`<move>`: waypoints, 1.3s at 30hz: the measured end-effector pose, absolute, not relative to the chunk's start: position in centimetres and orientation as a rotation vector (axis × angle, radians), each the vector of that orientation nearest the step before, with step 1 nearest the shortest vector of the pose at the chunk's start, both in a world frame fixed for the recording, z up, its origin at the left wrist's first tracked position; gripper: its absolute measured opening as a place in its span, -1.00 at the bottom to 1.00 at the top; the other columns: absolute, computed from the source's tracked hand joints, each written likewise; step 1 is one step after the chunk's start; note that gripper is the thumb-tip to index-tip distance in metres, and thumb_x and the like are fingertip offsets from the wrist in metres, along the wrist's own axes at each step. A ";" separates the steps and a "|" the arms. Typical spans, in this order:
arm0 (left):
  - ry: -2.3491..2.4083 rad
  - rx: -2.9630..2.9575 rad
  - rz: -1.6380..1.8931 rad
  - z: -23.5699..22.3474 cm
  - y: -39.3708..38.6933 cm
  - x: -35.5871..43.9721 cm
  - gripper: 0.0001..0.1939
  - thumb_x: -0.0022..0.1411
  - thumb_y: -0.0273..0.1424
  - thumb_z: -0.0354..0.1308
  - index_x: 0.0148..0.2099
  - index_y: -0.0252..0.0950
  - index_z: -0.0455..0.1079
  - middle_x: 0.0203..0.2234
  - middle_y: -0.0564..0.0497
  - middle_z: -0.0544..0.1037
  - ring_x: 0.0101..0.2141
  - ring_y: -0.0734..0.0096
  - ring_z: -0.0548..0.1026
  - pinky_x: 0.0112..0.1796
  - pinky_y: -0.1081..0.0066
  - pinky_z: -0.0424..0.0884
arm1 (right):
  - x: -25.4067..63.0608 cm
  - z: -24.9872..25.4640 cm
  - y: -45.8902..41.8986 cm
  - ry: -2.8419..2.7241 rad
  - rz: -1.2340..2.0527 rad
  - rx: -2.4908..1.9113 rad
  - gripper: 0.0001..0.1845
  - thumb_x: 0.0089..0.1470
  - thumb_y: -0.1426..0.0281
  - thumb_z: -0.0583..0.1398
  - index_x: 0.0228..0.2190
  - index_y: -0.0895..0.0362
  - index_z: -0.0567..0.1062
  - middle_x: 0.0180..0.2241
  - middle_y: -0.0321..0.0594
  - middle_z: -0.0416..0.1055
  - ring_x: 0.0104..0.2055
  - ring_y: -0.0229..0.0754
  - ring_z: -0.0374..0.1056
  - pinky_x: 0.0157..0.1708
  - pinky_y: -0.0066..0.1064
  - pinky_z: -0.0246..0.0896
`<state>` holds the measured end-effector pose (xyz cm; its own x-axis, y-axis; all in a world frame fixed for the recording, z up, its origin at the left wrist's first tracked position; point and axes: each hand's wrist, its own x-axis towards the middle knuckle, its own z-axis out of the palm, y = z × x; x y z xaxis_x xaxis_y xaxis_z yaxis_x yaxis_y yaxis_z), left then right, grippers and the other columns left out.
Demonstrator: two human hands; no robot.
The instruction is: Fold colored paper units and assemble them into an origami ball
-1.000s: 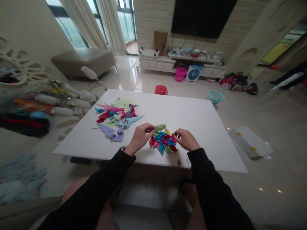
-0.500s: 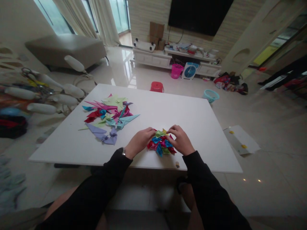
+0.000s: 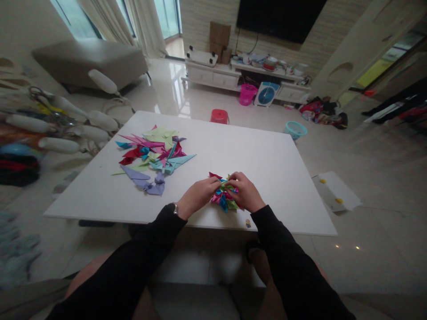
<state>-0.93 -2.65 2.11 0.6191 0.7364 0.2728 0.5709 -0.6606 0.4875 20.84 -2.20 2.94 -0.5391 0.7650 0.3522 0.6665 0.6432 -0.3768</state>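
A cluster of folded origami paper pieces (image 3: pixel 223 202) in red, blue, green and pink lies near the front edge of the white table (image 3: pixel 253 153). My left hand (image 3: pixel 200 194), wearing a watch, has its fingers closed on the cluster's upper left side. From the right, my right hand (image 3: pixel 247 192) pinches the top of the same cluster, thumb and fingers bent inward. Both sets of fingertips nearly meet over a green piece, and they hide part of the paper. A red point sticks out beyond my left fingertips.
Loose folded papers (image 3: pixel 163 144) in several colours are heaped on the table's left, with a purple piece (image 3: pixel 154 186) nearest me. A small sticker (image 3: pixel 247 223) is at the front edge. Past the table stand a red stool (image 3: pixel 219 116) and a blue basket (image 3: pixel 296 129).
My hands have come closer together over the cluster, with my right hand shifted slightly left. The cluster looks turned, and a red point now shows at its upper left.
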 end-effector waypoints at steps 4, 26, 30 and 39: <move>1.024 2.326 0.785 2.2 -2.7 -0.7 -0.70 0.32 -0.59 0.08 0.04 -0.25 0.46 -0.07 -0.12 0.56 -0.06 0.24 0.57 -0.02 0.28 0.49 | 21.0 3.3 -2.2 -2.345 0.243 -1.156 -0.92 0.15 0.52 0.29 -0.37 0.11 0.57 -0.23 -0.10 0.43 -0.14 -0.04 0.34 -0.18 -0.23 0.32; 1.015 1.045 0.990 2.3 -2.7 0.8 -0.64 0.05 -0.21 0.46 -0.21 -0.40 0.61 -0.31 -0.13 0.66 -0.28 0.31 0.58 -0.13 0.31 0.50 | 20.8 3.8 -2.4 -2.308 0.223 -1.127 -0.95 0.18 0.45 0.29 -0.27 0.10 0.59 -0.27 -0.12 0.43 -0.18 -0.05 0.33 -0.21 -0.23 0.31; 1.016 1.035 0.999 2.3 -2.7 0.8 -0.62 0.04 -0.20 0.46 -0.19 -0.40 0.62 -0.30 -0.13 0.67 -0.27 0.31 0.58 -0.10 0.30 0.49 | 20.9 3.9 -2.4 -2.293 0.233 -1.168 -0.96 0.20 0.42 0.29 -0.29 0.10 0.59 -0.27 -0.12 0.42 -0.18 -0.06 0.34 -0.20 -0.23 0.30; 0.945 0.883 1.004 1.2 -2.5 0.8 -0.56 -0.06 -0.23 0.53 -0.19 -0.40 0.57 -0.27 -0.13 0.66 -0.24 0.33 0.60 -0.06 0.26 0.49 | 20.8 4.1 -2.5 -2.295 0.265 -1.183 -0.97 0.18 0.43 0.30 -0.33 0.09 0.59 -0.26 -0.12 0.43 -0.18 -0.05 0.34 -0.19 -0.23 0.31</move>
